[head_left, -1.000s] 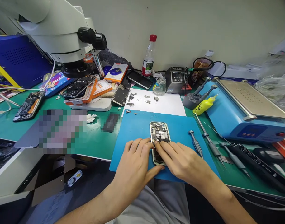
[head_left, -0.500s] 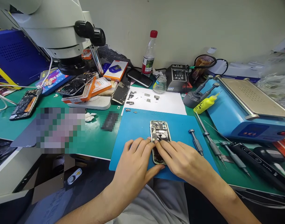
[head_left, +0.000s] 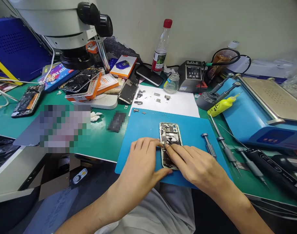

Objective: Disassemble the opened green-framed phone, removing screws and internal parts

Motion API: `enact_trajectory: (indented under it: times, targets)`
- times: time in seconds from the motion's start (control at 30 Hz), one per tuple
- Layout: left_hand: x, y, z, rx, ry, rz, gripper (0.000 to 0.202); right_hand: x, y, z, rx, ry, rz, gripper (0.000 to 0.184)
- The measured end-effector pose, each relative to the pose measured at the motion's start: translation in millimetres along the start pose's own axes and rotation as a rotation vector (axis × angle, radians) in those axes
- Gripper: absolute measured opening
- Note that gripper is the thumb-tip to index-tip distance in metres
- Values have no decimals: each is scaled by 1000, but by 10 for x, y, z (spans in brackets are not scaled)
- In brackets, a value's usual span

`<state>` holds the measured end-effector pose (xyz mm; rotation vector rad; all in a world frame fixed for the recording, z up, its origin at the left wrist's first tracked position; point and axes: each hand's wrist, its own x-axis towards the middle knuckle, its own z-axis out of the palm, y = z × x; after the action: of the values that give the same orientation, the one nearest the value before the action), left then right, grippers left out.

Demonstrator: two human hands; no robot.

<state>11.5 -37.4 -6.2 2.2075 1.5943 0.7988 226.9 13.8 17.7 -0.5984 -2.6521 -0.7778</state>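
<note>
An opened smartphone (head_left: 172,129) lies on a blue mat (head_left: 143,125), with its inner parts and a pale frame showing. My left hand (head_left: 141,161) is curled at its left side: the index fingertip touches near the left edge and the thumb lies by the bottom edge. Across the right edge rests my right hand (head_left: 194,162), its index fingertip pressed on the parts near the middle of the phone. The fingers hide the right side of the lower half. Whether a tiny part sits beneath the fingertips, I cannot tell.
Right of the phone lie a screwdriver (head_left: 208,145), other thin tools and a black pen-like device (head_left: 272,167). A blue heating plate machine (head_left: 250,125) stands beyond. Small parts lie on white paper (head_left: 182,105). A microscope (head_left: 75,42) overhangs the left, near stacked boxes and phones.
The view has shifted, so everything sits a little differently in the picture. My left index finger has drawn back slightly toward the phone's left edge; my right index finger still presses inside.
</note>
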Motion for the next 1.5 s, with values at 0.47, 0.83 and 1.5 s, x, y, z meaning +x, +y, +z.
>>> enact_trajectory:
  times: [0.47,0.83,1.5]
  targets:
    - [47,-103,-48,-18,-65,41,81,52,-320,-44,553,-33,719,9]
    - [75,-187,-40,-23,-67,67,77,129,-416,-34,446,-54,725,20]
    - [60,-177,-42,-43,-50,80,70,388,-394,-223,63,-252,467,31]
